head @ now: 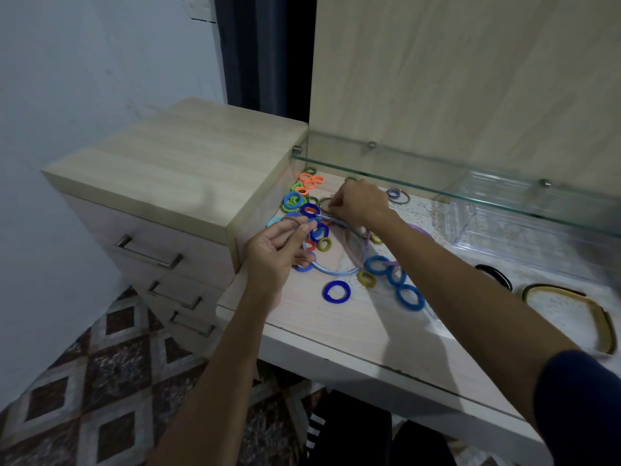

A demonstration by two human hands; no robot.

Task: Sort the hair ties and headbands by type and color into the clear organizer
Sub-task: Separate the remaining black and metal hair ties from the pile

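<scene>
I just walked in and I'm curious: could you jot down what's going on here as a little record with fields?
Place: desk beside a drawer unit
Left hand: pinches a thin hair tie
Right hand: fingers curled, picking at the pile
Loose pile: orange ties, dark blue tie, light blue headband
Set aside: gold headband, black headband
Clear organizer: looks empty

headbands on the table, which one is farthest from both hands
The gold-edged headband at the far right of the table. It lies alone past the black headband, while the light blue headband and pink headband sit in the pile.
</scene>
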